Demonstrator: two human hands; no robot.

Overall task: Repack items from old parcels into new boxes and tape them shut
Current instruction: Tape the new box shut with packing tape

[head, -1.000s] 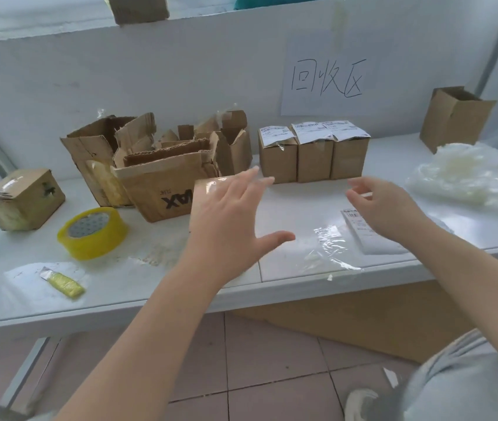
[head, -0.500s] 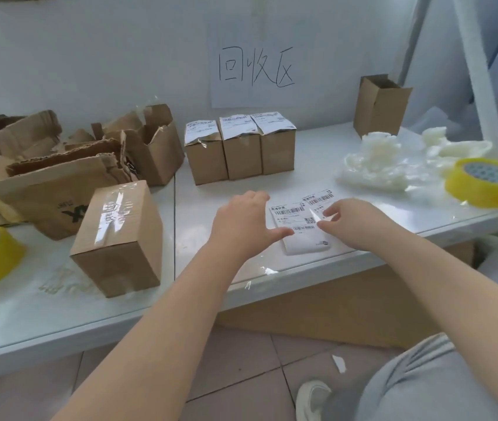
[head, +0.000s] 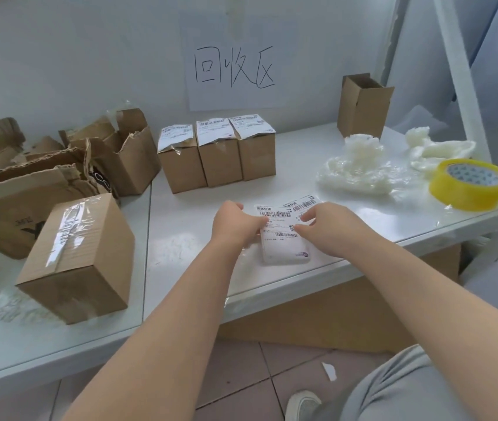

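1. While both arms reached over the near edge of the table point(head: 181, 247), the left grip point(head: 235, 226) and right grip point(head: 330, 229) met on a sheet of shipping labels point(head: 281, 238) lying flat near that edge.
2. The left grip was narrow, its fingers curled in and holding the sheet's left edge.
3. The right grip was also narrow, with thumb and forefinger pinching the sheet's upper right part. The other fingers were hidden behind the hand.
4. A second label point(head: 305, 204) peeked out from under the first sheet at its far right corner.
5. A sealed box point(head: 80, 256) stood well to the left of the hands, with a clear tape strip running across its top and down its front.
6. Three small boxes point(head: 217, 159) stood touching in a row behind the labels, each with a label folded over its top.
7. Torn old cartons point(head: 44, 183) were heaped at the back left, just behind the sealed box.
8. One open box point(head: 363, 107) stood upright against the wall at the back right.
9. White padding point(head: 357, 171) lay crumpled in front of the open box, and a yellow tape roll point(head: 471, 185) lay flat just beside it at the table's right end.
10. A paper sign point(head: 232, 68) with handwritten characters hung on the wall above the three small boxes.
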